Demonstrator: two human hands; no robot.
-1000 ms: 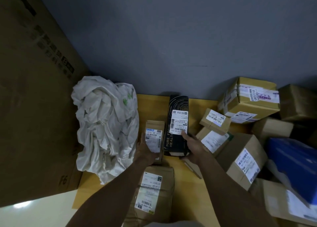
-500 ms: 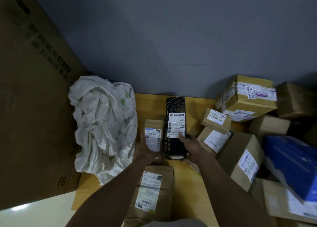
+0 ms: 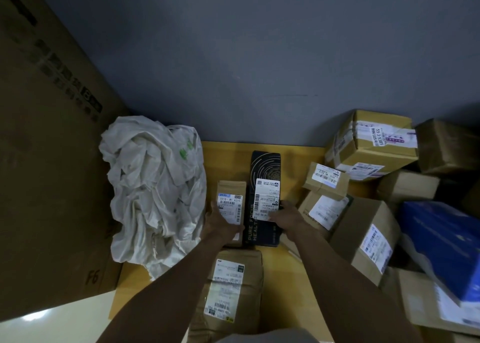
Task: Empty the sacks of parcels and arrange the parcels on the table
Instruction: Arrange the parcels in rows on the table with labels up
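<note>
Right now both hands are on parcels lying side by side in the middle of the bench (image 3: 228, 158). The left hand (image 3: 223, 224) lies over the near end of a small brown parcel (image 3: 231, 190), fingers across its label. I cannot tell whether they curl round its edge. The right hand (image 3: 284, 218) grips a long black box (image 3: 265, 166) at its right edge, thumb on the white label. The two parcels touch along their long sides, and a larger paper-wrapped parcel (image 3: 233, 290) lies just nearer the person.

My guess is that these two are being squared up into a row. The main risk sits to the right. A loose pile of cardboard boxes (image 3: 371, 145) crowds that side, and a small box (image 3: 326, 178) rests tilted on another just beside the black box. A sideways shove of the black box, or a careless right elbow, could knock it down into the cleared strip.

On the left, the crumpled white sack (image 3: 155, 194) bulges close to the brown parcel. Sliding that parcel left could catch the fabric and skew it. Whether the sack holds more parcels is hidden, so it may be left half full.
</note>
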